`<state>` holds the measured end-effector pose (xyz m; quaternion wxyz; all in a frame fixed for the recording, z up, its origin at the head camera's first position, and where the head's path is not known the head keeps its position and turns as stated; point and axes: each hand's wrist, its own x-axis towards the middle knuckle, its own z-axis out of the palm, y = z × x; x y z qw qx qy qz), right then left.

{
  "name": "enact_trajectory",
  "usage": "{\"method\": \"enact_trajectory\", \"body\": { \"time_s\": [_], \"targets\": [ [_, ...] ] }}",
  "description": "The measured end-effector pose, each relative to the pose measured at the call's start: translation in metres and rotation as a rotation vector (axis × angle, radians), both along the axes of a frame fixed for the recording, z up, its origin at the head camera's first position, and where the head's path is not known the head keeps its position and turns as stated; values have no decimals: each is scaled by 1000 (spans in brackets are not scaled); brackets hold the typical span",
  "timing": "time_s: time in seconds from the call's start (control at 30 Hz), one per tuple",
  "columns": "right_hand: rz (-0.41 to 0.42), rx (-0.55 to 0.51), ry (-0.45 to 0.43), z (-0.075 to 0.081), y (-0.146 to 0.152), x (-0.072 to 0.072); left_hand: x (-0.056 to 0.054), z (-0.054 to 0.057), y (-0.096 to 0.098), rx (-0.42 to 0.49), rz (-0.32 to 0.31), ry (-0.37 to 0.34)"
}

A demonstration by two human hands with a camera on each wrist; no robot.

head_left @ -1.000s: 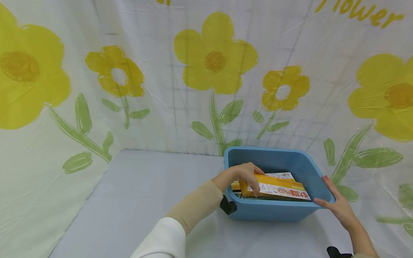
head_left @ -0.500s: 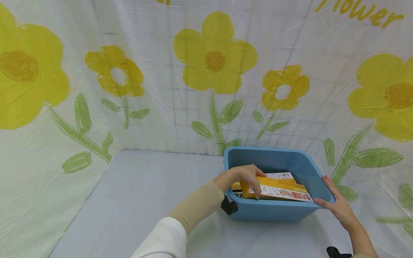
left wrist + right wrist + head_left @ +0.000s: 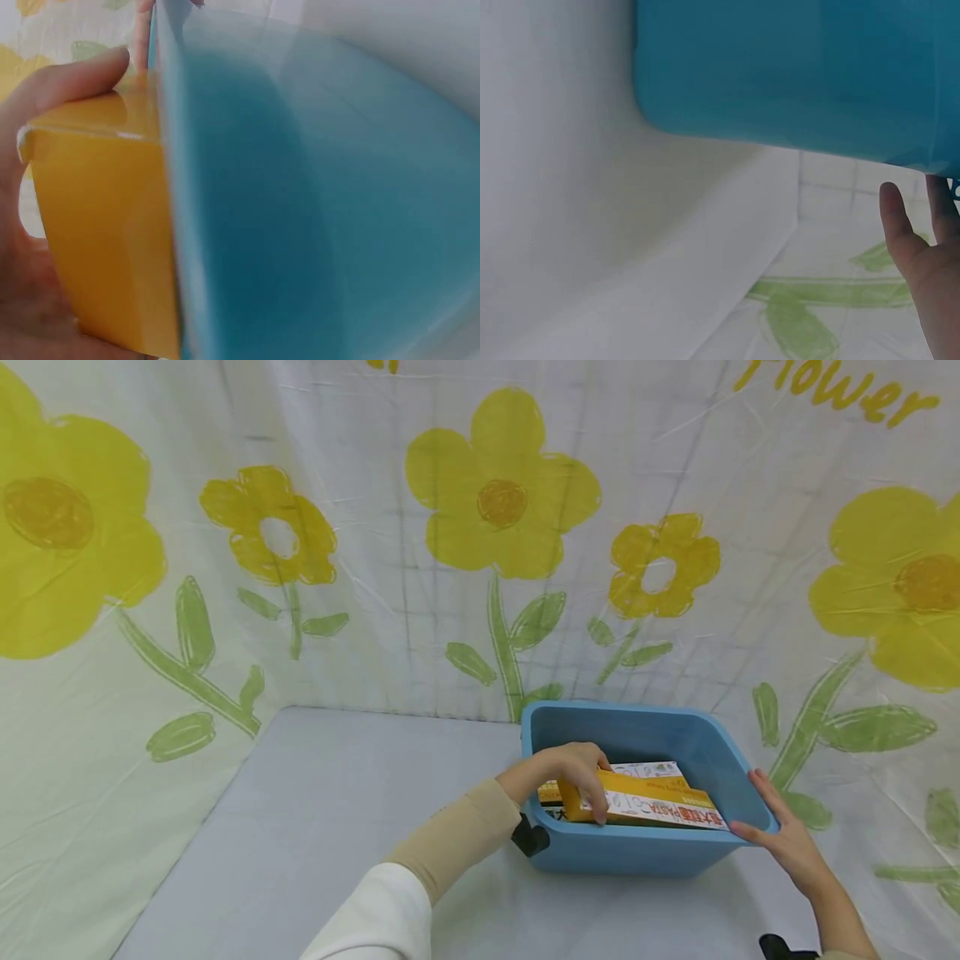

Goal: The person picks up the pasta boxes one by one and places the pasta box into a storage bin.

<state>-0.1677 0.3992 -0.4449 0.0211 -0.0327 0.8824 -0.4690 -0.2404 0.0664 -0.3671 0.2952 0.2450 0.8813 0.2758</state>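
A yellow-and-white pasta box lies inside the blue plastic bin, along its front wall. My left hand reaches over the bin's left end and grips the near end of this box. In the left wrist view the thumb lies over the yellow box, which sits against the bin wall. My right hand rests on the bin's right front corner, fingers extended along the rim. In the right wrist view its fingers look straight beside the bin's edge.
Behind the gripped box, another white-and-yellow box lies in the bin, and part of a further package shows at the left. The bin stands on a pale grey table. A flower-printed curtain hangs behind it.
The pasta box has shifted slightly right and settled a little lower along the front wall, with my left hand following. My right hand and the bin have stayed in place.
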Motion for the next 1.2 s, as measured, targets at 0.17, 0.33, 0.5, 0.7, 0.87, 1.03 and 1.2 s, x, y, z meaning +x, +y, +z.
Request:
{"method": "enact_trajectory", "body": {
  "time_s": [0.17,0.33,0.5,0.7,0.87,1.03,1.2],
  "targets": [
    [4,-5,0,0,1,0,5,3,6,-117,22,105],
    [2,-10,6,-1,0,0,6,5,9,-155,41,119],
    [6,-17,9,-1,0,-2,5,4,8,-171,61,93],
    [12,-4,6,0,1,-2,4,-3,-4,-127,-13,31],
    [12,6,-8,0,0,-3,7,-6,-21,33,-28,7],
    [23,1,-24,1,-1,-6,20,-8,-47,171,52,148],
    [31,50,-70,7,0,-7,34,-6,-77,304,207,331]
  ]
}}
